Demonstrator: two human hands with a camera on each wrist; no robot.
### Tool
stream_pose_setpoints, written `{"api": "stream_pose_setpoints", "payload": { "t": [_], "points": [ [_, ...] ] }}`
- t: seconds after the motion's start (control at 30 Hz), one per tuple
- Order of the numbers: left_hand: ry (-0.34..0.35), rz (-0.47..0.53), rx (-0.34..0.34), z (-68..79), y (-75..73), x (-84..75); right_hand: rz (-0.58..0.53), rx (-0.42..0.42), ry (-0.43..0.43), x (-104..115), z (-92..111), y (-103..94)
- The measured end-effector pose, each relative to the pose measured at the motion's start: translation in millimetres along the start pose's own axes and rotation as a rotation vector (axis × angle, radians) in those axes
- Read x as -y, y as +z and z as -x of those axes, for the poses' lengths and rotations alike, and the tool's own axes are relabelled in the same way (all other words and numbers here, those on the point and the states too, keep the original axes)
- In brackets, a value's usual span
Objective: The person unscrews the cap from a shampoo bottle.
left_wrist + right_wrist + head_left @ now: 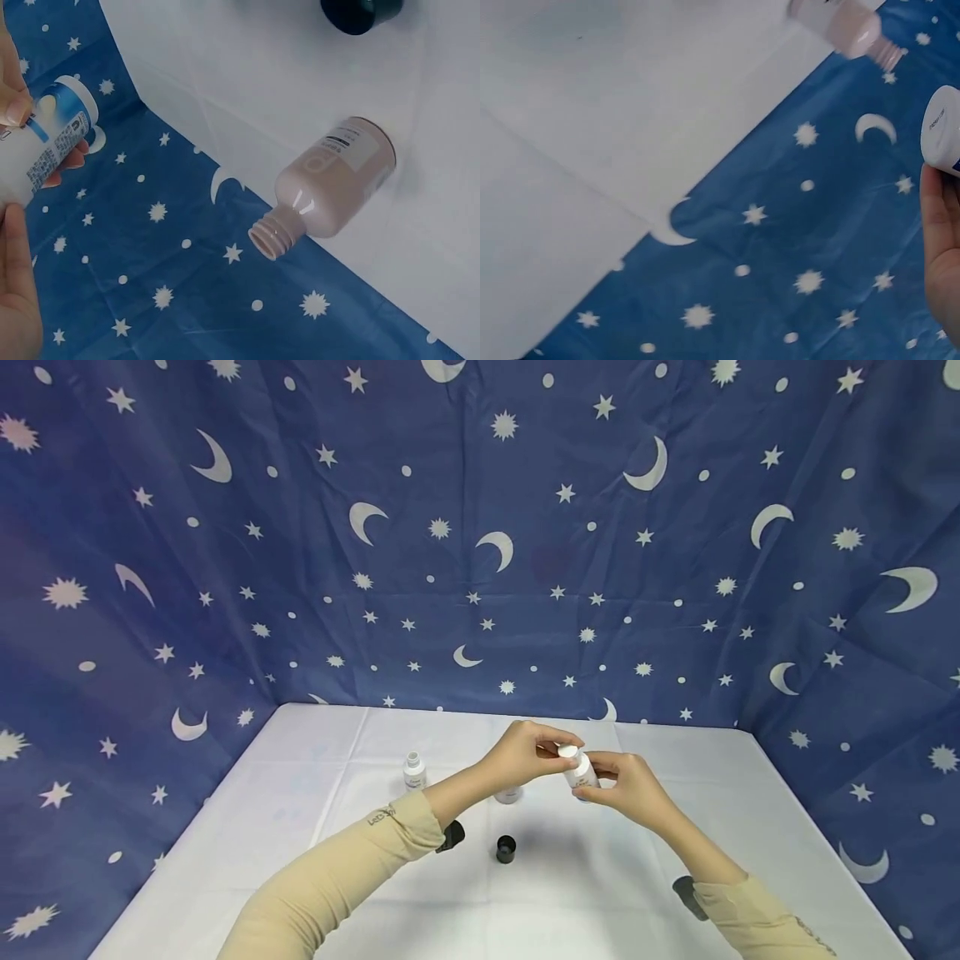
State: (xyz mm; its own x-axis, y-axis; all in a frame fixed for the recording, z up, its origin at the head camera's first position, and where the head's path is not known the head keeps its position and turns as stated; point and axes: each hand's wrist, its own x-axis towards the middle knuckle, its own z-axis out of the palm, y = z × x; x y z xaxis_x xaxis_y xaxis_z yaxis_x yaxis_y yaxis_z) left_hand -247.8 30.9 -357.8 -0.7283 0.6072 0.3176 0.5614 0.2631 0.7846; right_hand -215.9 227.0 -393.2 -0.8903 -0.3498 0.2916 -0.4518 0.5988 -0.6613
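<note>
In the head view, my left hand (528, 750) pinches a white cap (567, 750) at the top of a small white bottle (583, 774). My right hand (630, 783) grips that bottle's body, which tilts toward the left hand above the table. The left wrist view shows fingers around the bottle (56, 131), its blue-and-white label and printed code facing the camera. Its white base (939, 127) appears at the edge of the right wrist view. Behind the left forearm stands an uncapped pale pink bottle (334, 180), partly hidden by the hand in the head view.
An uncapped white bottle (415, 771) stands on the white-covered table (315, 793), left of the pink one. Nearer the front lies a black cap (506, 849). A blue curtain (480, 527) with moons and stars encloses the table's back and sides.
</note>
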Motion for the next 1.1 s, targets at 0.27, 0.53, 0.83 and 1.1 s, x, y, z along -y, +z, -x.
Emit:
{"api": "stream_pose_setpoints", "payload": {
  "t": [0.27, 0.53, 0.83, 1.1],
  "points": [
    [-0.013, 0.03, 0.007, 33.5, -24.6, -44.7, -0.018, 0.043, -0.047, 30, 3, 2.1],
    [-0.059, 0.071, -0.022, 55.8, -30.9, -46.7, -0.033, 0.062, -0.108, 43, 8, 13.1],
    [-0.012, 0.086, 0.0, 72.2, -25.9, -14.3, -0.023, 0.073, -0.176, 46, 17, 24.8],
    [0.239, -0.128, 0.02, 84.0, -33.0, -2.2, 0.01, 0.129, -0.229, 50, 17, 34.3]
  ]
}}
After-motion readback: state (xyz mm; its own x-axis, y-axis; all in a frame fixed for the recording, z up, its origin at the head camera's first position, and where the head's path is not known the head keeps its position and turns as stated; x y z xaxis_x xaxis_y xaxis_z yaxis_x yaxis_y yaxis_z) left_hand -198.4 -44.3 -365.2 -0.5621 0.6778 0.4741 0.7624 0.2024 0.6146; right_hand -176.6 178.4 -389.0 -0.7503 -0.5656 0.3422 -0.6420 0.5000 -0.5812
